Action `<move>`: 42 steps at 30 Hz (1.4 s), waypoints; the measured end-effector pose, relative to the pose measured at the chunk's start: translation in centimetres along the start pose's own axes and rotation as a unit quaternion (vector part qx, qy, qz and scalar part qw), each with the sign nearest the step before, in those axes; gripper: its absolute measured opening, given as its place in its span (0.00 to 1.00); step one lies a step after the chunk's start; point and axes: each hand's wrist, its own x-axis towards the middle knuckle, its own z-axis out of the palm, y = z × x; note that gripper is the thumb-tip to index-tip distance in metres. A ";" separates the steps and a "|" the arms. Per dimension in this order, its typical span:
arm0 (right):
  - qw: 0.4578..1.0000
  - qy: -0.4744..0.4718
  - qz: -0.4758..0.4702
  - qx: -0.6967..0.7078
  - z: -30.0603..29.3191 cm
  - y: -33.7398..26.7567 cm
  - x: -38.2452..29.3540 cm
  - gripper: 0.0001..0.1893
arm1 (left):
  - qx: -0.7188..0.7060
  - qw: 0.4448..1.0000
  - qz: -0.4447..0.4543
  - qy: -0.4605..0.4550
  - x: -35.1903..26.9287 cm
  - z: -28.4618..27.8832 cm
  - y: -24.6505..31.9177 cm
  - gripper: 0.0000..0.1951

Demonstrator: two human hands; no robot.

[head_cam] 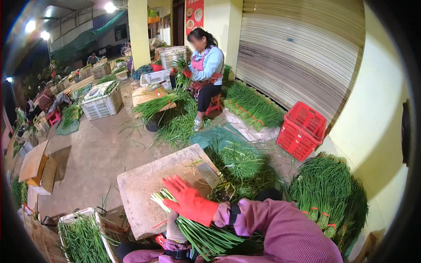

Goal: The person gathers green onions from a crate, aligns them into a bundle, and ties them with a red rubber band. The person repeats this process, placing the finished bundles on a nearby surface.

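Observation:
My right hand (189, 200), in a red rubber glove, lies flat with fingers spread across the pale stem ends of a bunch of garlic chives (207, 233). Below it, my left hand (176, 228) in a light knit glove grips the same bunch from its near side; part of that hand is hidden under the leaves. The bunch rests tilted over the near edge of a wooden board (148, 187), green leaves hanging toward my lap. A flat grey rectangular blade (208, 174) sits at the board's right edge. One thin red band (160, 225) lies near the left hand.
Loose chives (241, 161) are heaped right of the board. Banded bundles (322, 187) stand by the wall, near a red plastic crate (301, 131). At lower left is a white crate (98, 227) of greens. A seated person (205, 69) handles chives farther off.

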 end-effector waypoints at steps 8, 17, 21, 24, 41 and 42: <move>0.987 0.016 -0.064 -0.149 1.1 -0.2 -1.9 0.40 | 0.003 0.994 0.042 0.103 1.2 -5.5 -0.8 0.37; 0.959 -0.061 0.071 0.269 -0.8 -1.9 -4.0 0.55 | 0.012 0.979 0.201 0.010 2.9 -1.6 5.8 0.18; 0.926 -0.270 0.100 0.245 -1.5 2.2 -9.8 0.34 | -0.027 0.960 0.272 0.054 2.5 -3.0 13.4 0.19; 0.786 -0.333 0.416 0.313 -4.0 7.2 -13.5 0.19 | -0.010 0.943 0.323 0.082 1.6 -5.9 18.4 0.20; 0.841 -0.162 0.376 0.354 -4.4 2.2 -5.3 0.22 | -0.059 0.879 0.392 0.263 0.6 -8.7 26.3 0.21; 0.841 -0.179 0.366 0.357 -3.6 0.8 -5.1 0.21 | -0.051 0.872 0.390 0.290 0.7 -8.9 26.2 0.21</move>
